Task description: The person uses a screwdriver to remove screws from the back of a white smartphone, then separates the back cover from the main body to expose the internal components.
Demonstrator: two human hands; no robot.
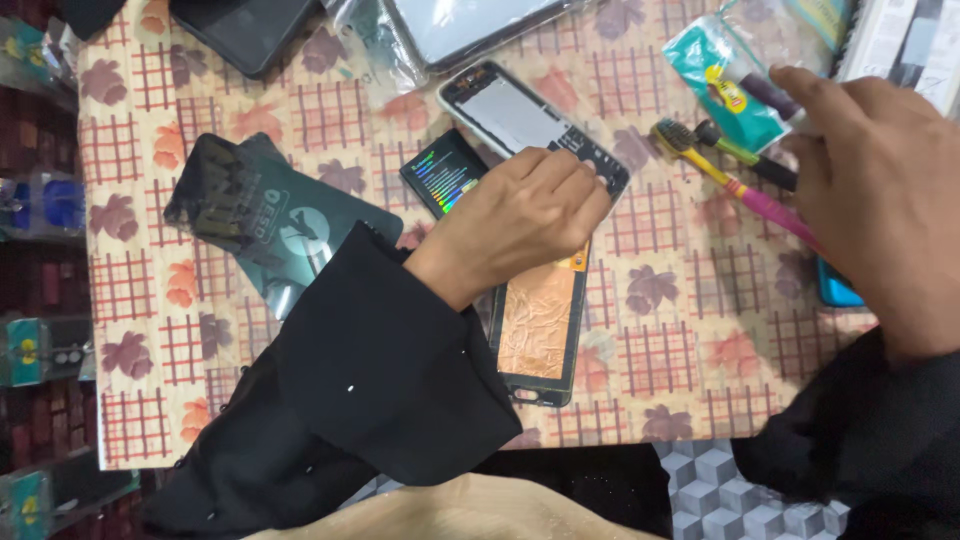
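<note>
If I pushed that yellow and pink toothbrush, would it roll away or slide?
The toothbrush would probably slide more than roll: its bristled head looks wider than the thin handle, which should stop it turning far. It looks light and stiff, so a small nudge likely moves it whole. The cloth under it may grip a little. The right hand hovers just above it.

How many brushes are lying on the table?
2: a yellow-and-pink toothbrush and a dark brush just behind it, both beside the right hand. Their handles run under that hand, which may hide more.
</note>
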